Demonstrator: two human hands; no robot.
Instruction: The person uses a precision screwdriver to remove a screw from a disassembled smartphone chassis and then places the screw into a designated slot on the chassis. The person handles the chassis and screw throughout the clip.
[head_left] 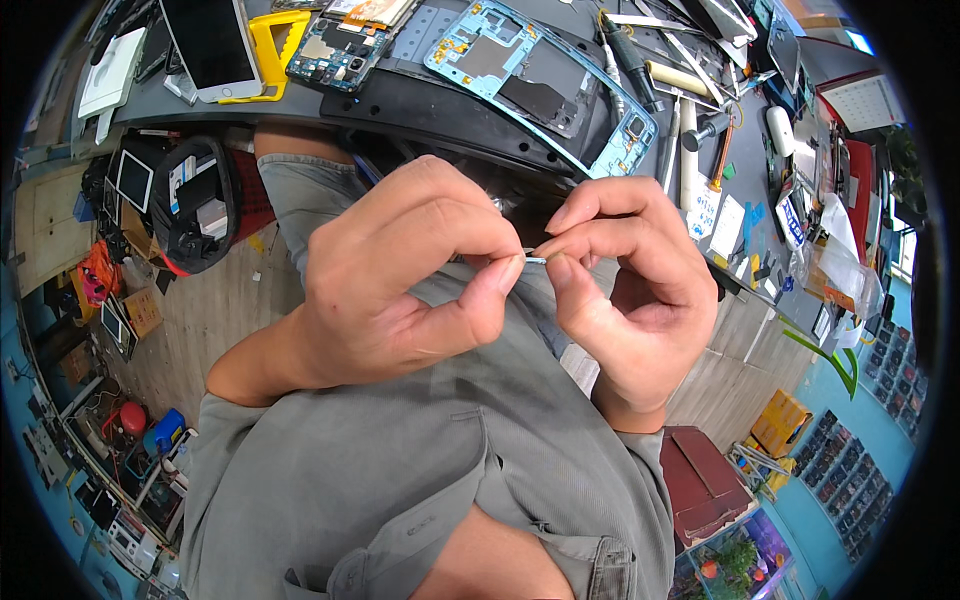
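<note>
My left hand (pixel 405 265) and my right hand (pixel 640 270) meet above my lap, near the bench edge. Between their fingertips is a tiny pale blue-white sliver (pixel 536 260). Thumb and forefinger of each hand pinch one end of it; most of the piece is hidden by the fingers, so its exact kind does not show. Just beyond the hands lies a light blue phone frame (pixel 490 40) with bare inner parts. To its left rests an opened phone (pixel 335 52) with its circuit board exposed.
The dark workbench (pixel 430 130) holds a white-fronted phone (pixel 212 45), a yellow plastic holder (pixel 272 60), a screwdriver (pixel 719 160) and scattered tools. A black-lined bin (pixel 228 195) stands on the floor at left. A dark red seat (pixel 700 480) is at lower right.
</note>
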